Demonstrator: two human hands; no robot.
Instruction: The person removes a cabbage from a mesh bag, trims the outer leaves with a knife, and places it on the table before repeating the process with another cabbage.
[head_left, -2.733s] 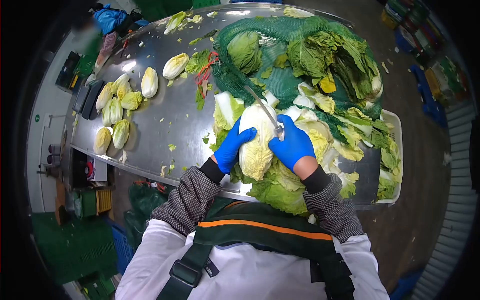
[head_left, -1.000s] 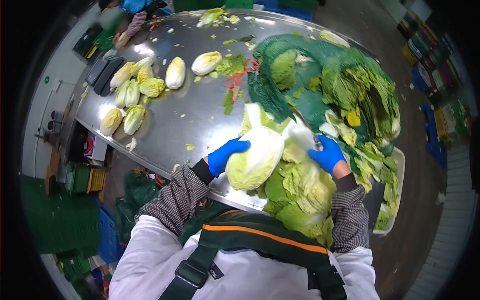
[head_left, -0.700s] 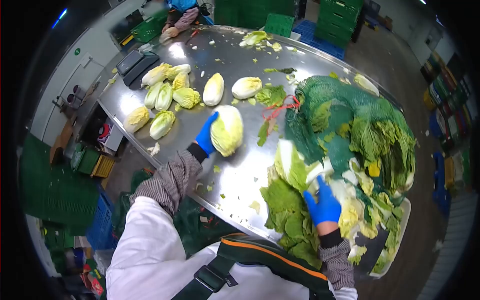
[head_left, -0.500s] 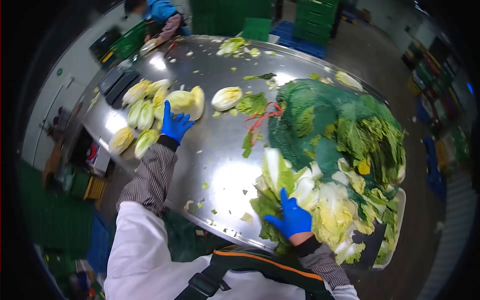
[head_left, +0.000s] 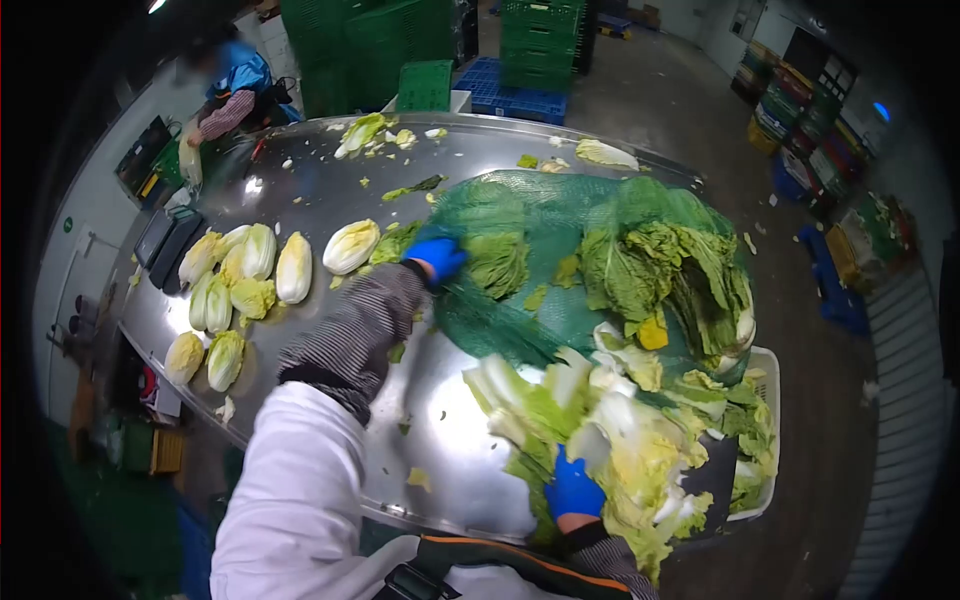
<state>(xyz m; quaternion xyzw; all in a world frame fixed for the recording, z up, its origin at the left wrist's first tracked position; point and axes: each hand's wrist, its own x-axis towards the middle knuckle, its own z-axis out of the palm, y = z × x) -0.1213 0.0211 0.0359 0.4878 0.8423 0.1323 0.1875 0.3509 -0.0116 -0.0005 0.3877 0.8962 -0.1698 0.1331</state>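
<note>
Already, trimmed napa cabbages (head_left: 294, 268) lie along one side of a steel table (head_left: 400, 440), apparently finished, while untrimmed leafy heads (head_left: 625, 275) sit in a green mesh bag (head_left: 550, 215). A blue-gloved left hand (head_left: 437, 257) touches the mesh; the right hand (head_left: 575, 487) is at stripped outer leaves (head_left: 640, 450). Whether either has closed on anything cannot be told.

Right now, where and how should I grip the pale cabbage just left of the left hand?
Probably around the middle of the cabbage, from above, across its narrow width: it lies on its side, oblong and rounded, with loose leaf by its right end.
</note>
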